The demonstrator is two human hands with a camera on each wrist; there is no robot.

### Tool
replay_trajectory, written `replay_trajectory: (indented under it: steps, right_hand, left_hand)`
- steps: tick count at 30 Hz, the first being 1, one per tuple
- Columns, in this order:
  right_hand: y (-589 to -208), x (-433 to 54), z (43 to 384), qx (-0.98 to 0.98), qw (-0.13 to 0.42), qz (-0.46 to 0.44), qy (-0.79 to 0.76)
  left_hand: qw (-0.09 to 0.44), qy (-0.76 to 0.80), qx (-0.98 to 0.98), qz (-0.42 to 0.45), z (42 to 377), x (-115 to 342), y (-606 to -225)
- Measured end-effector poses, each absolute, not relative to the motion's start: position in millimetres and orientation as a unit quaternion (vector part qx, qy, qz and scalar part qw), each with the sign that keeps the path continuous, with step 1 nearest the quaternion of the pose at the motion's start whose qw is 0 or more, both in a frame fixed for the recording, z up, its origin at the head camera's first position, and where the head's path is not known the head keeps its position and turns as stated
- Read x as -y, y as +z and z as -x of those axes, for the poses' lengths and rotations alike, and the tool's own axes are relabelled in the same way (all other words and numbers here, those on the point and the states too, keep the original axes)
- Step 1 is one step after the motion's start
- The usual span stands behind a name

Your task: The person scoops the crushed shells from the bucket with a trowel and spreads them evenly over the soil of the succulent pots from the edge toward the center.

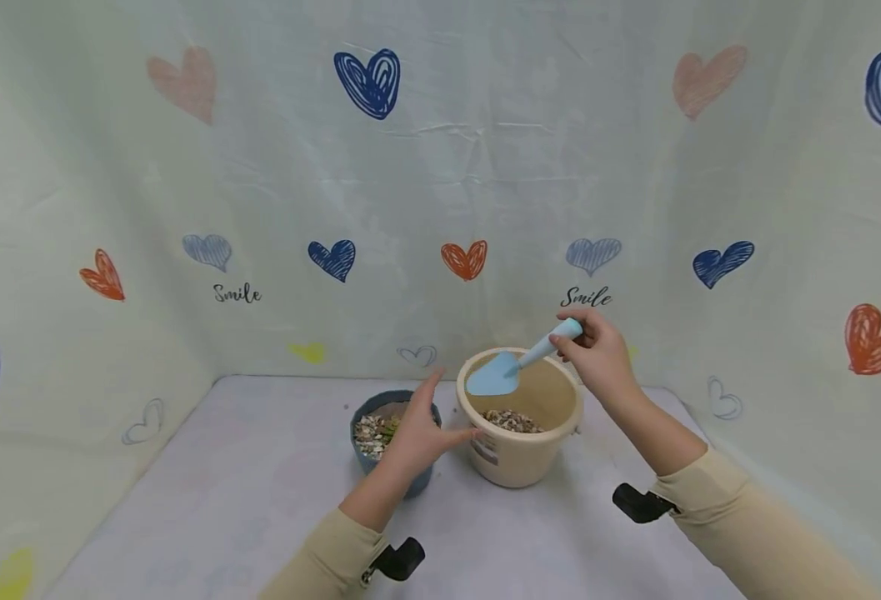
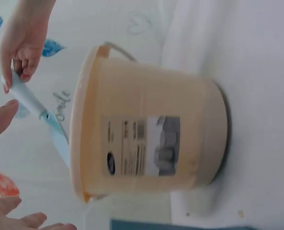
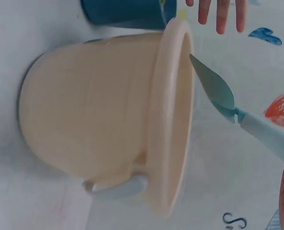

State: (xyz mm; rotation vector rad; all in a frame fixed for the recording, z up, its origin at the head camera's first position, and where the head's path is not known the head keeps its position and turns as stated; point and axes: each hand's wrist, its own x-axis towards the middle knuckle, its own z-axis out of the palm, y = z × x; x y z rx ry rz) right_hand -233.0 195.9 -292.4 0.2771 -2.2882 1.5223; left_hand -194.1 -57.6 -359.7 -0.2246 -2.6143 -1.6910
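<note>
My right hand (image 1: 598, 350) grips the handle of a light blue hand trowel (image 1: 494, 375), its blade tilted over the mouth of a beige bucket (image 1: 518, 462). Pebbly gravel (image 1: 513, 421) lies at the bottom of that bucket. Fingers spread, my left hand (image 1: 419, 437) hovers between the bucket and a dark blue pot (image 1: 415, 486), holding nothing. Whitish stones (image 1: 368, 435) and a small green plant (image 1: 387, 429) sit in the pot, partly hidden by the left hand. In the right wrist view the trowel (image 3: 216, 88) is above the rim and apart from it.
Both containers stand on a white-covered table (image 1: 260, 475). Behind it hangs a pale curtain (image 1: 425, 183) printed with hearts. The bucket's grey handle (image 3: 118, 188) hangs down its side, and a label (image 2: 141, 146) faces the left wrist camera.
</note>
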Motion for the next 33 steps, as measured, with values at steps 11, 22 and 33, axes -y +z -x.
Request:
replay_trajectory:
  steps: [11,22,33]
  right_hand:
    - [-326,-219,240,0.86,0.171,-0.069,0.475]
    - [-353,-218,250,0.901,0.126,-0.056,0.412]
    - [-359,-203,251,0.918,0.105,-0.079,0.375]
  left_hand:
    - [0.009,-0.584,0.806,0.098,216,24,-370]
    - [-0.074,-0.609,0.789,0.027,226,19,-375]
    - [-0.082,-0.619,0.781,0.023,227,18,-379]
